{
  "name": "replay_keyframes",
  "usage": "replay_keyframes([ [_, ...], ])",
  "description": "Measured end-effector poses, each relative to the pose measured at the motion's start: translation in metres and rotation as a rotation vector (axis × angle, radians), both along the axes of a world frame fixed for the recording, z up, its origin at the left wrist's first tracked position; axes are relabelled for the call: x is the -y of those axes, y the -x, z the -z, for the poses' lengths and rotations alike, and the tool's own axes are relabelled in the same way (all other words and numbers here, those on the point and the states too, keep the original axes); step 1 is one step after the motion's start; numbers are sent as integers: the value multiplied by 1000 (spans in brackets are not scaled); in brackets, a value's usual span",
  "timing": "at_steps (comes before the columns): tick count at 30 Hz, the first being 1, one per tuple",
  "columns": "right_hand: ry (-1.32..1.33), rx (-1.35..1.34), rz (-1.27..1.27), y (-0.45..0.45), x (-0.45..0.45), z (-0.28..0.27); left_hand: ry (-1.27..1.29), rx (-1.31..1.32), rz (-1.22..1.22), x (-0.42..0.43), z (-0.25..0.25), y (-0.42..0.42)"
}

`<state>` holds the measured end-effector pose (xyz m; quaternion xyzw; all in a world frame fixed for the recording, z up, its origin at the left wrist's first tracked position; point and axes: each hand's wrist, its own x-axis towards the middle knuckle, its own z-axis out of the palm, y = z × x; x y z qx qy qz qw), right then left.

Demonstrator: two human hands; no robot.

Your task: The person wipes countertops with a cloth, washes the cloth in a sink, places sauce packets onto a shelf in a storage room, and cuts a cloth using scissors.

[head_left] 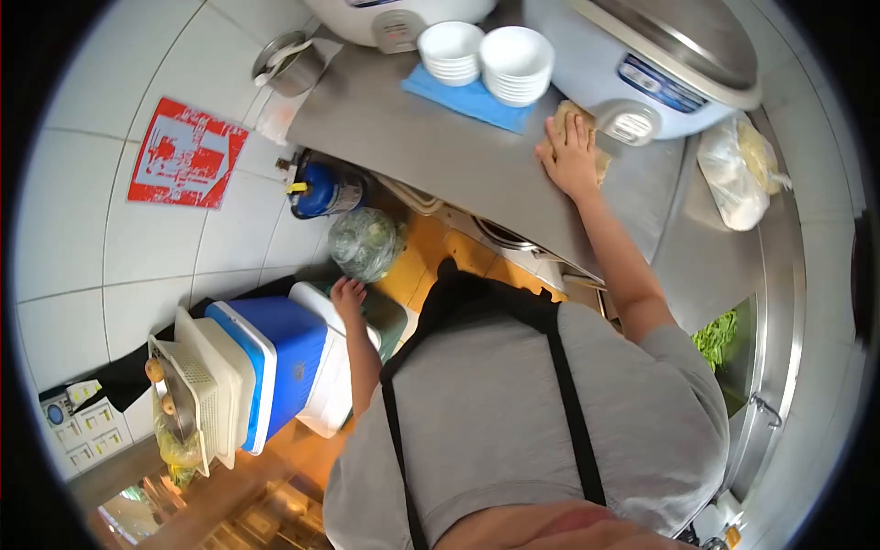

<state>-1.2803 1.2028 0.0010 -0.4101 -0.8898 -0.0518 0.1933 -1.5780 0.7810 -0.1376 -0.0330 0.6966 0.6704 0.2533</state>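
There are two hands (574, 158), one brown cloth (602, 165), one blue cloth (435, 89), two stacks of white bowls (518, 60), two cookers (587, 64), one metal cup (301, 75), one red sign (188, 154), one blue cylinder (316, 190) and one blue box (298, 367).

The right arm (628, 266) is reaching well forward, nearly straight, and the right hand (571, 158) is lying palm down with its fingers extended. The left arm (363, 362) is reaching less far, while the left hand (347, 298) is relaxing, its fingers bending slightly.
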Motion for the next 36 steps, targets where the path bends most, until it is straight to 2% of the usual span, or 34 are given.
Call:
replay_keyframes([
  [5,189,24,-85,62,89,1,17,-62,234,-65,-23,35],
  [9,275,-78,-429,186,114,-8,69,-29,322,-64,-13,60],
  [11,190,-143,-470,262,99,-4,68,-52,311,-63,-22,71],
  [13,34,-112,-408,328,66,8,44,-63,303,-48,-20,83],
  [16,-1,-178,-353,415,14,22,57,-112,197,-27,-45,90],
  [18,-35,-197,-228,460,-6,29,13,-107,124,-14,-51,89],
  [21,76,-148,-246,498,-1,22,23,-150,73,-17,-79,84],
  [22,72,-154,-242,498,3,16,20,-156,77,-25,-80,83],
  [24,157,30,-408,479,25,10,-128,-167,179,-48,-82,82],
  [26,16,46,-650,443,55,11,-70,-321,329,-93,-112,75],
  [28,270,188,-815,394,76,-10,-99,-393,470,-134,-130,70],
  [29,195,139,-792,364,85,-4,-190,-459,562,-157,-144,65],
  [31,148,94,-623,290,91,6,-334,-544,719,-195,-165,47],
  [33,315,-127,-425,193,97,3,-339,-597,829,-222,-178,26],
  [36,275,-38,319,33,98,-6,-494,-480,1030,-257,-183,-22],
])
